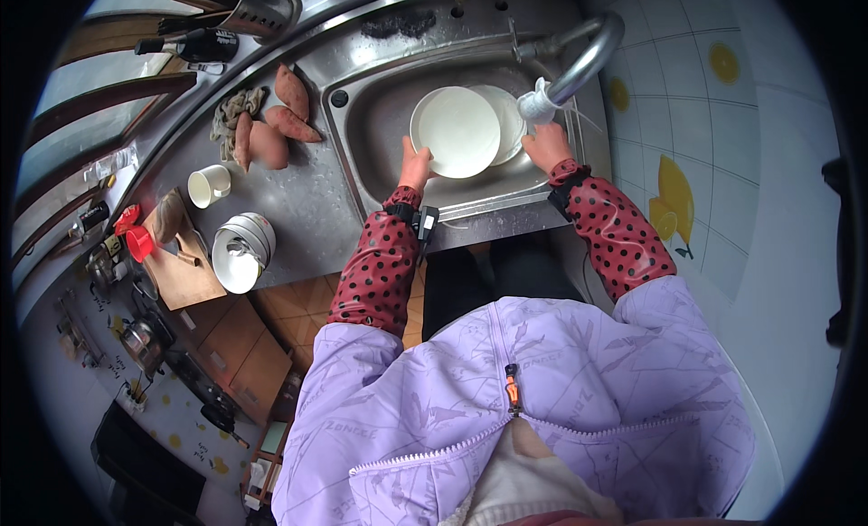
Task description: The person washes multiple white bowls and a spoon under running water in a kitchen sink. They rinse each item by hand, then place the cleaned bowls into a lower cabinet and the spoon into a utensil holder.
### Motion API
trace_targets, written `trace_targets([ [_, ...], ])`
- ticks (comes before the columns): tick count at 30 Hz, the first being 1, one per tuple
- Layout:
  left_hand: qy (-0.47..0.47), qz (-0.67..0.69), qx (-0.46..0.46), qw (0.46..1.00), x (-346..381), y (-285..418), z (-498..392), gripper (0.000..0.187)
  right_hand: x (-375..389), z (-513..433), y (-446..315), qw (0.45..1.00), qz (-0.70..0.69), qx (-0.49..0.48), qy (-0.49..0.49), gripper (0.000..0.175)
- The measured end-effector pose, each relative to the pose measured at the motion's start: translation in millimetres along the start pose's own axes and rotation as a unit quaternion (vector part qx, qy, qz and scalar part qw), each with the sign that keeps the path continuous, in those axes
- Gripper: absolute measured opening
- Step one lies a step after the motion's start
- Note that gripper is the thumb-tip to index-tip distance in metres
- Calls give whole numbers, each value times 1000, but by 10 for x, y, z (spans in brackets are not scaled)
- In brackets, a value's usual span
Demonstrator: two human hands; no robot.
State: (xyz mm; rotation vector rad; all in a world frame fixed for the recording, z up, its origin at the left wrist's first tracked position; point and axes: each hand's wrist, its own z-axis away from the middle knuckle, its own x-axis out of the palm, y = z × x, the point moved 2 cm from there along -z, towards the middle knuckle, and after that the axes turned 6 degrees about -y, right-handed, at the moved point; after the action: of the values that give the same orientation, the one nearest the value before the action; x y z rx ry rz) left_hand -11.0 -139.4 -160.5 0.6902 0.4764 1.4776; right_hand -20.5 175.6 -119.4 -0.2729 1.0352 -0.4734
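A white plate [456, 131] is tilted over the stainless steel sink [380, 139], and my left hand [415, 165] grips its lower left rim. Behind it, partly covered, a second white plate [513, 123] looks wet. My right hand [548, 148] is curled at the right rim of that second plate, its fingertips partly hidden. Just above my right hand hangs the curved metal faucet [605, 41], with white cloth [538, 104] wrapped around its outlet.
Left of the sink lie sweet potatoes [291, 92] and a crumpled rag [234, 112]. A white mug [209, 186], stacked bowls [237, 255] with a spoon, and a wooden cutting board [180, 275] stand nearer the counter's left end. A tiled wall [705, 139] bounds the right side.
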Motion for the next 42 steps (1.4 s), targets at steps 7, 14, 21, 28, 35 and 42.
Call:
trace_targets([
  [7, 16, 43, 9, 999, 199, 72, 342, 54, 223, 687, -985, 943, -128, -299, -71, 54],
  [14, -18, 76, -32, 996, 125, -23, 387, 51, 626, 881, -1132, 942, -200, -242, -116, 70],
  [21, -80, 67, -25, 994, 64, 171, 641, 61, 379, 803, -831, 922, 81, -379, 6, 63],
  [28, 156, 0, 134, 979, 316, -25, 768, 28, 377, 891, -1052, 905, -63, -421, -13, 60],
  [35, 138, 93, 169, 972, 322, 130, 703, 50, 329, 730, -892, 911, 7, -411, 31, 55],
  [42, 80, 60, 34, 994, 308, 249, 736, 35, 326, 703, -830, 919, 80, -384, 30, 53],
])
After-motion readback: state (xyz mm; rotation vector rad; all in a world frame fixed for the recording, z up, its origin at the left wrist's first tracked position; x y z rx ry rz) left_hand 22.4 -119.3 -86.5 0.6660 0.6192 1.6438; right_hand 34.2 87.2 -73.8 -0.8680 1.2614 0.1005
